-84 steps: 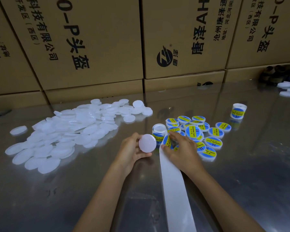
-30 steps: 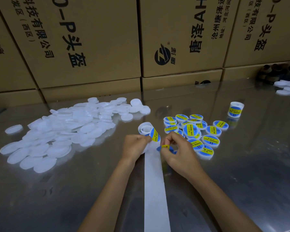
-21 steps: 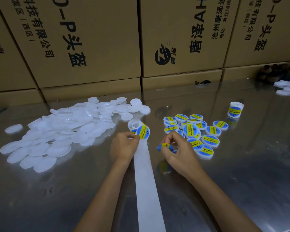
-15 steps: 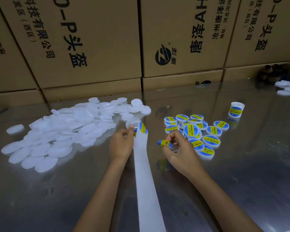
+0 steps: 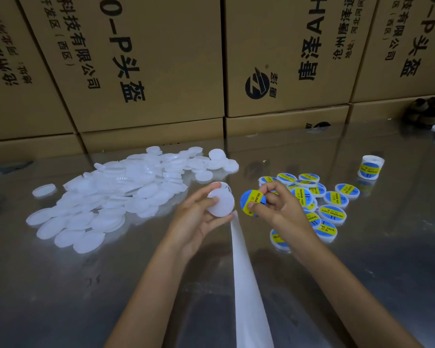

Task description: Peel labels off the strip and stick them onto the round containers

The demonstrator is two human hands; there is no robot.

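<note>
Stacked cardboard boxes (image 5: 146,64) wall off the far edge of the shiny metal table (image 5: 60,285) I'm watching. Left of the white backing strip (image 5: 246,285), a heap of plain lids (image 5: 116,192) spreads wide; right of it lie labelled containers (image 5: 332,212). At the strip's far end, my left hand (image 5: 199,222) grips a blank round container (image 5: 221,203), while my right hand (image 5: 279,207) pinches a blue-and-yellow label (image 5: 249,202) just beside it.

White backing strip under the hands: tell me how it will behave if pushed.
The backing strip looks thin and flat, so probably floppy and light. On the glossy metal table it would likely slide or buckle rather than move stiffly.
</note>
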